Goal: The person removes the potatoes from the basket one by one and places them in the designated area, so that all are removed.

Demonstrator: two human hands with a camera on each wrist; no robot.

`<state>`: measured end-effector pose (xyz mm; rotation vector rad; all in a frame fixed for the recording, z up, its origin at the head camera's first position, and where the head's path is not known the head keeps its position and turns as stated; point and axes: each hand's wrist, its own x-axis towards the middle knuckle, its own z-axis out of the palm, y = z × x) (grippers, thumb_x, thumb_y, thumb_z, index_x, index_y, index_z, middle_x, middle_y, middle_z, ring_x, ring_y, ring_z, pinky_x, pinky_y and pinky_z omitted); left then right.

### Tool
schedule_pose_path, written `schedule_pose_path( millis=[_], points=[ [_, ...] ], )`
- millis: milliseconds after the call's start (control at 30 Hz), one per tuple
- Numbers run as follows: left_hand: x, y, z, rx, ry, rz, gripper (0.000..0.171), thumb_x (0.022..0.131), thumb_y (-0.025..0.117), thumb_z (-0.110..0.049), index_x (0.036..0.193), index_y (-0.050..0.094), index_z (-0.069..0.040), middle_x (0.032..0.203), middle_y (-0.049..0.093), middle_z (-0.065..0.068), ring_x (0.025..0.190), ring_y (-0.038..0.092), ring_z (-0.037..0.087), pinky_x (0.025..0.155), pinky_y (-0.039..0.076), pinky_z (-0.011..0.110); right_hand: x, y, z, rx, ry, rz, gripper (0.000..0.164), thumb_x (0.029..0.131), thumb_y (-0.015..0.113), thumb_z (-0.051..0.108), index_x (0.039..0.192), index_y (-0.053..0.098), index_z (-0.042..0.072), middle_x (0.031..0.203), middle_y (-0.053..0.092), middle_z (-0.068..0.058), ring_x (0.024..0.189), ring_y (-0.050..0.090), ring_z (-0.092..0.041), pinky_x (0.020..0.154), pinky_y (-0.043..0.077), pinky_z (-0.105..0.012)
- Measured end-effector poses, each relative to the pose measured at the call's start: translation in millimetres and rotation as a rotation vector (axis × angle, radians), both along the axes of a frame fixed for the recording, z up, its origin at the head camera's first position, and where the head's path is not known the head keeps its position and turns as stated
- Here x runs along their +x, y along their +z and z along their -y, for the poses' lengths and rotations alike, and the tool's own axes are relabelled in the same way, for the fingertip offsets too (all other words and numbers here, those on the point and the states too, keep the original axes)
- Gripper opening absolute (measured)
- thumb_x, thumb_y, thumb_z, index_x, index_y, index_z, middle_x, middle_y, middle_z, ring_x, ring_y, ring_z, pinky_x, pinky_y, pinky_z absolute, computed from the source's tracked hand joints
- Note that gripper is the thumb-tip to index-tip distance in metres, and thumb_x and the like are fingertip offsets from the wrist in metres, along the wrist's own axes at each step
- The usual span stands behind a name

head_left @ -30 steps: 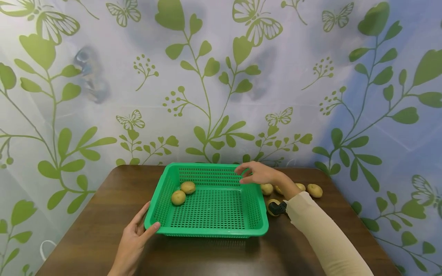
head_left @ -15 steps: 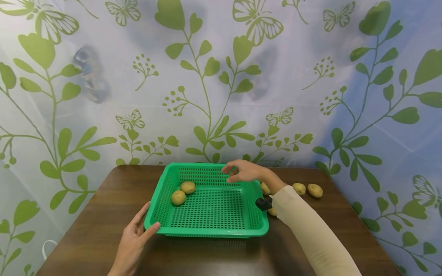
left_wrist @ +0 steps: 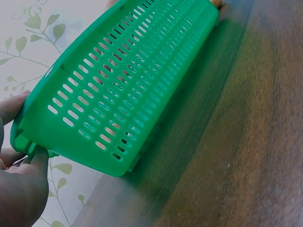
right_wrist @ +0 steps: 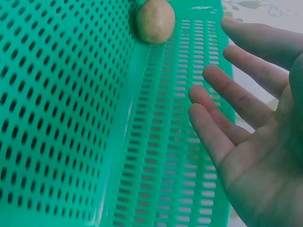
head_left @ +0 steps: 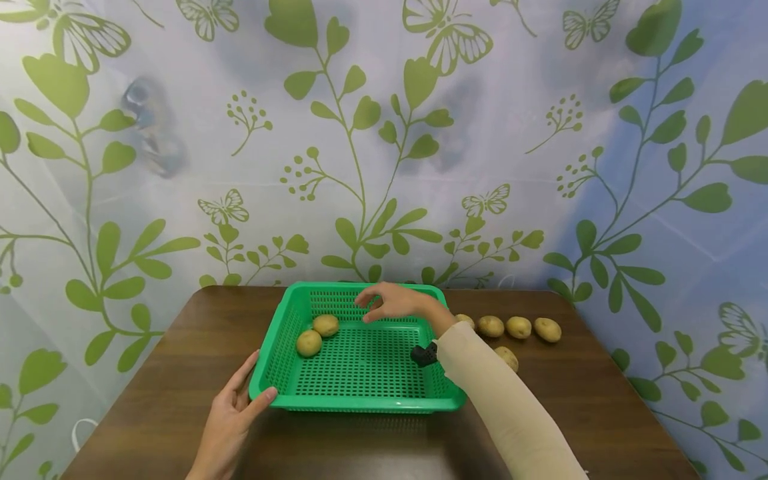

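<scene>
A green slotted plastic basket stands on the table with two potatoes touching each other near its left side. My left hand grips the basket's front left corner, thumb over the rim and fingers beneath it, as the left wrist view also shows. Over the back part of the basket hovers my right hand, its fingers loosely spread and nothing in them. In the right wrist view the palm is bare, and one potato lies beyond the fingertips on the basket floor.
Several potatoes lie in a row on the brown wooden table right of the basket. Another potato sits in front of the row, partly behind the right sleeve. A leaf-patterned curtain hangs behind the table.
My right hand has moved left across the basket, from its right rim to above its middle. More of the potatoes on the right now show. My left hand and the basket stay put.
</scene>
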<state>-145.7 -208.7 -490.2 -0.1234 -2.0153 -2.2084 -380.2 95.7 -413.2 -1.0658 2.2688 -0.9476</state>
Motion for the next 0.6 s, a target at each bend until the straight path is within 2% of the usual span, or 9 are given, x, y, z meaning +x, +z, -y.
schedule_pose_path(
  millis=[100, 200, 433, 600],
  points=[
    [-0.4, 0.0, 1, -0.004, 0.003, 0.0, 0.073, 0.103, 0.064, -0.003, 0.165, 0.024, -0.006, 0.167, 0.022, 0.019, 0.138, 0.046, 0.003, 0.1, 0.05, 0.023, 0.1, -2.6, 11, -0.005, -0.009, 0.026, 0.044, 0.101, 0.072, 0.019, 0.142, 0.061, 0.01, 0.138, 0.059, -0.006, 0.128, 0.058, -0.033, 0.095, 0.055, -0.036],
    [-0.3, 1.2, 0, -0.009, 0.006, 0.012, 0.073, 0.104, 0.064, -0.005, 0.165, 0.024, -0.007, 0.167, 0.022, 0.018, 0.137, 0.046, 0.002, 0.099, 0.05, 0.023, 0.1, -3.9, 22, 0.002, -0.006, 0.02, 0.043, 0.1, 0.072, 0.019, 0.142, 0.062, 0.011, 0.138, 0.059, -0.005, 0.125, 0.06, -0.027, 0.093, 0.055, -0.034],
    [-1.7, 2.2, 1, -0.012, 0.007, 0.003, 0.073, 0.103, 0.064, -0.004, 0.165, 0.025, -0.007, 0.166, 0.024, 0.018, 0.138, 0.047, 0.005, 0.099, 0.05, 0.023, -3.1, -15.4, 46, -0.019, 0.032, 0.016, 0.05, 0.101, 0.071, 0.017, 0.146, 0.056, 0.004, 0.148, 0.053, -0.017, 0.126, 0.058, -0.033, 0.094, 0.054, -0.034],
    [-1.3, 0.6, 0, -0.004, -0.001, -0.007, 0.073, 0.103, 0.064, -0.002, 0.164, 0.024, -0.006, 0.166, 0.024, 0.019, 0.139, 0.046, 0.008, 0.1, 0.05, 0.024, -2.2, -23.4, 61, 0.028, 0.025, -0.001, 0.054, 0.1, 0.073, 0.02, 0.149, 0.054, 0.009, 0.15, 0.051, -0.008, 0.132, 0.054, -0.033, 0.098, 0.052, -0.035]
  ],
)
